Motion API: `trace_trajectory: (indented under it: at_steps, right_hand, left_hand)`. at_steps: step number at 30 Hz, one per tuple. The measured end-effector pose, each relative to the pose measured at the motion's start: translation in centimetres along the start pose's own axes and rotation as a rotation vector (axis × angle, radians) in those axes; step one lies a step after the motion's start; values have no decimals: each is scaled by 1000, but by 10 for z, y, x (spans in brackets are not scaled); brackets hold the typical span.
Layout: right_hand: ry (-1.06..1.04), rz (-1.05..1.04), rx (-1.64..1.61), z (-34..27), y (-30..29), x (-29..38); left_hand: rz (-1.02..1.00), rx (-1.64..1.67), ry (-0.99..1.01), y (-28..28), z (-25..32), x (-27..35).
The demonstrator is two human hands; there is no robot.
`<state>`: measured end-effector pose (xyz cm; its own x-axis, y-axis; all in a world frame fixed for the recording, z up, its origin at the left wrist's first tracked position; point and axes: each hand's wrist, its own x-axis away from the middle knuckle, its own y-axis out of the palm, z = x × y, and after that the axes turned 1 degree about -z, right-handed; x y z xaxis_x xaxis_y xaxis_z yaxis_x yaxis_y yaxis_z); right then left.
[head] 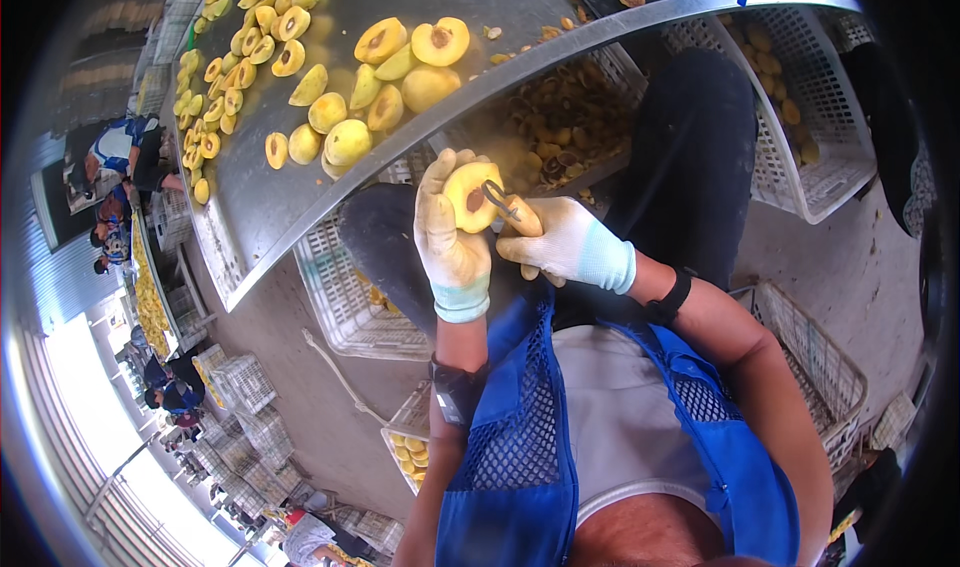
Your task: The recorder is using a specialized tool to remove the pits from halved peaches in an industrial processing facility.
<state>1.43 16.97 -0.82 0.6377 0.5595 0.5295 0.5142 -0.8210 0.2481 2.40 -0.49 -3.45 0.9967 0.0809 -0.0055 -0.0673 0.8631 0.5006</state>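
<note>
My left hand [452, 248], in a white knit glove stained yellow, cradles a yellow peach half [471, 198] with its cut face towards me. A brown pit or pit hollow shows in the middle of that face. My right hand [566, 240], gloved the same way, grips the wooden handle of a looped pitting knife [523, 216]. The metal loop is at the right side of the cut face, close to the brown centre; whether it touches the flesh I cannot tell. Both hands are above my lap, just below the metal table's edge [420, 137].
Peach halves and whole-looking peaches [349, 143] lie on the metal table [247, 225]. Beneath it, a crate holds pits and scraps [570, 128]. Plastic crates stand left [352, 319], right [832, 124] and behind right [810, 364]. Other people [120, 147] sit farther left.
</note>
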Motion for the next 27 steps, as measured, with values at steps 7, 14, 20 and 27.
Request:
trace_trajectory:
  at_steps: [7, 14, 20, 27]
  right_hand:
    - [-2, 22, 72, 4, 0, -2]
    - [42, -77, 20, 5, -3, -2]
    - [-44, 47, -78, 6, 7, 3]
    - [14, -68, -87, 7, 0, 3]
  left_hand:
    - [72, -215, 46, 12, -10, 8]
    - [96, -721, 153, 18, -17, 10]
    - [211, -376, 64, 34, -9, 11]
    - [82, -684, 194, 16, -16, 13]
